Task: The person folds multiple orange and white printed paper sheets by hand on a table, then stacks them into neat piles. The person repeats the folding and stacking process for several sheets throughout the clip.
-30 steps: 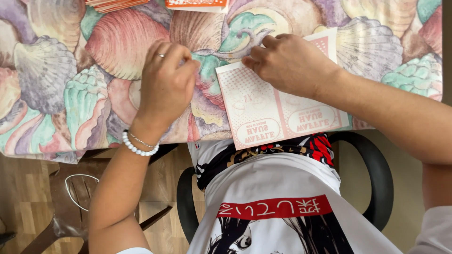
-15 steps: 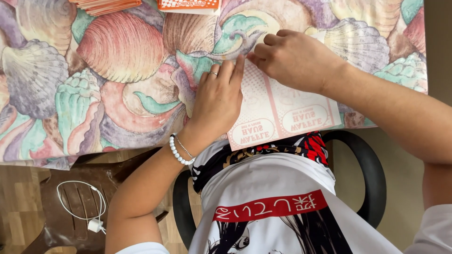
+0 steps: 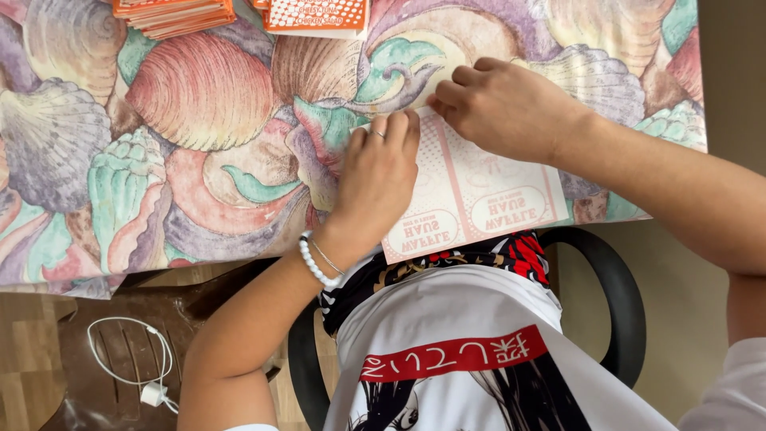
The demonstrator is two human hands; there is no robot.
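Observation:
A flat white card sheet (image 3: 487, 191) with pale red printing lies at the near edge of a table covered in a seashell-patterned cloth (image 3: 199, 104). My left hand (image 3: 379, 175), with a ring and a white bead bracelet at the wrist, presses flat on the sheet's left part. My right hand (image 3: 507, 104) has its fingers curled and pinches the sheet's far edge near its top corner. The fingertips of both hands almost meet there. The sheet's near edge hangs over the table toward my lap.
A stack of orange-edged cards (image 3: 171, 16) and an orange-and-white printed box (image 3: 315, 16) lie at the table's far side. A black chair arm (image 3: 614, 295) curves by my right side. A white charger cable (image 3: 136, 359) rests on a brown chair below left.
My left hand moved right from the cloth onto the sheet and now presses on it. My right hand stayed at the sheet's far edge. The view shifted slightly.

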